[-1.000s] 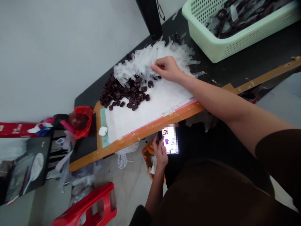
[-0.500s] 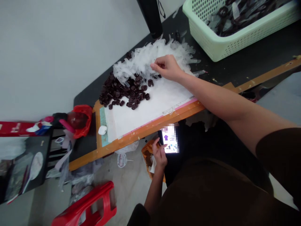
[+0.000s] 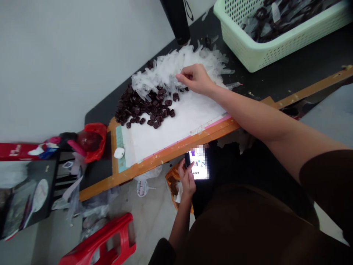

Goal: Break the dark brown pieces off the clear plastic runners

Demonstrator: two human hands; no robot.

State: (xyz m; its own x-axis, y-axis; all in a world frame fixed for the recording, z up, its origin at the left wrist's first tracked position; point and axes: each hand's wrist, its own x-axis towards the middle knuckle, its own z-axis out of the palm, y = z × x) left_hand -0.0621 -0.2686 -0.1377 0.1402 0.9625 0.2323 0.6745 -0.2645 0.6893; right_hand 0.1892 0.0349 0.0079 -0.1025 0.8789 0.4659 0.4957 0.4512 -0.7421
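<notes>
At lower centre, the left hand (image 3: 188,182) is holding the phone (image 3: 198,172), whose page is scrolling; at upper centre, the right hand (image 3: 196,78) is staying curled by the strips (image 3: 162,73), possibly pinching something, impossible to tell, so handwork there is seemingly pausing.

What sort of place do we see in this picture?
Probably a small workshop: a black table bears a pile of small dark pieces and a heap of clear strips, beside a filled green basket.

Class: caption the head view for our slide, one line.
Right hand by translucent strips and dark pieces, left hand on a lit phone below the table edge.
</notes>
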